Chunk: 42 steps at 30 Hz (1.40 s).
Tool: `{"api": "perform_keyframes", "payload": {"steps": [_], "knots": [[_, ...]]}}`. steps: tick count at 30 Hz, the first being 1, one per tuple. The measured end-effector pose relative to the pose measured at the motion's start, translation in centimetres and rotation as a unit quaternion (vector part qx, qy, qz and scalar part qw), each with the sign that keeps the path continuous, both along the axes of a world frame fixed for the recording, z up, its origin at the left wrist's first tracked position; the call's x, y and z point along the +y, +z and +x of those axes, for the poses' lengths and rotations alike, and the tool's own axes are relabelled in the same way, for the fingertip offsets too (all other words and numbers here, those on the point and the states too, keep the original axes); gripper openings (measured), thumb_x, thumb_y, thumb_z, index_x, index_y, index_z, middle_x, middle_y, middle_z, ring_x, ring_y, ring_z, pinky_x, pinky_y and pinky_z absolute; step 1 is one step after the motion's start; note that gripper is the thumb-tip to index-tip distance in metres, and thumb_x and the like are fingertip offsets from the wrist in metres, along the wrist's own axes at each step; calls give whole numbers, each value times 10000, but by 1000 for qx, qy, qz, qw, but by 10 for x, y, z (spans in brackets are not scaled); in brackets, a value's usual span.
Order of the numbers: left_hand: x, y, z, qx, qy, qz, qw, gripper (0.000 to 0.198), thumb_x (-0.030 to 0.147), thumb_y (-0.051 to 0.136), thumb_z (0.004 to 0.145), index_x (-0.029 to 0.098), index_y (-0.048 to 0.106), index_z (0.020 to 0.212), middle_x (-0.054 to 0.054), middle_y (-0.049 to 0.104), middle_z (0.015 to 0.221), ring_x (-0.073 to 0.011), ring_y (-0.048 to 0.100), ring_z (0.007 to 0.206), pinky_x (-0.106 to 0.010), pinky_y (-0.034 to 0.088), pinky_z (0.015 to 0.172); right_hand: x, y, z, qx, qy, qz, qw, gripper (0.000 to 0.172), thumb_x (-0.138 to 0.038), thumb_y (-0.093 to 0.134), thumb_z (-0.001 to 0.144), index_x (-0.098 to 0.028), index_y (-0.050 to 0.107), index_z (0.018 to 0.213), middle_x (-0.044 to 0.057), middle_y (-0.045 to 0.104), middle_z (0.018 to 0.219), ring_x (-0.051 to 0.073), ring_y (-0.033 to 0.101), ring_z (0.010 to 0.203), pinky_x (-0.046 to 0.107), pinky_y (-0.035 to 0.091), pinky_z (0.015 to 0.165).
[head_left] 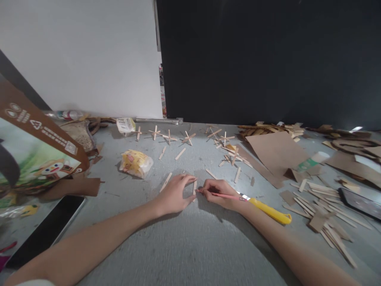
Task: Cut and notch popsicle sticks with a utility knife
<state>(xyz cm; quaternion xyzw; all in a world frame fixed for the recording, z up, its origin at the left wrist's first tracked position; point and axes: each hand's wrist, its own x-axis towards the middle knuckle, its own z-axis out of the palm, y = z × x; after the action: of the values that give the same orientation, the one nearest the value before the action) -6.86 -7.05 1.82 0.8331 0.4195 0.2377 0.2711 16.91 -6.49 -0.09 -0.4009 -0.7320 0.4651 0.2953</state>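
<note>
A short wooden stick (194,190) lies upright in the view on the grey table (190,246). My left hand (174,193) is curved around its left side, thumb and fingers apart, with fingertips at the stick's two ends. In my right hand (220,192) is a pink pencil (228,196), its tip at the stick's right edge. A yellow-handled knife (269,210) lies partly behind my right hand and wrist. Other short sticks lie nearby, one left of my left hand (166,182) and one farther right (237,174).
Small crossed-stick pieces (188,138) stand in a row at the back. A yellow and white packet (136,163) lies left of centre. Phones lie at the left (47,230) and right (361,202). Loose sticks (336,234), cardboard (276,153) and a glue tube (312,161) are on the right.
</note>
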Motion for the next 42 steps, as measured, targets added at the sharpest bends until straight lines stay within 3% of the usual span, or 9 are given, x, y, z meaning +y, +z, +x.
{"api": "perform_keyframes", "payload": {"steps": [9,18,28,42], "knots": [[0,0,0,-1,-4,2,1000,495,251,721,897,255,586,1373,-115,683,1417,-312,598,1381,-536,462,1181,2,-4,2,7,7,3,1000,202,-379,671,843,-218,608,738,0,691,721,113,516,582,231,395,539],[-1,3,-1,2,-3,-3,1000,505,252,729,892,266,588,1377,-114,671,1436,-307,592,1396,-524,458,1193,4,-6,2,16,-7,-9,1000,244,-447,672,872,-233,615,770,13,711,720,179,695,718,259,513,633],[-1,3,0,17,3,-3,1000,504,247,722,896,253,584,1381,-115,662,1450,-309,581,1407,-533,455,1196,3,-5,0,16,-5,-10,1000,248,-439,676,870,-222,609,771,26,748,792,130,597,605,237,441,560],[-1,4,0,9,1,-10,1000,512,252,721,902,252,577,1394,-118,662,1447,-307,587,1399,-518,455,1192,1,2,0,10,-8,-6,1000,243,-441,672,890,-224,612,798,-12,661,643,134,595,581,240,477,580]]}}
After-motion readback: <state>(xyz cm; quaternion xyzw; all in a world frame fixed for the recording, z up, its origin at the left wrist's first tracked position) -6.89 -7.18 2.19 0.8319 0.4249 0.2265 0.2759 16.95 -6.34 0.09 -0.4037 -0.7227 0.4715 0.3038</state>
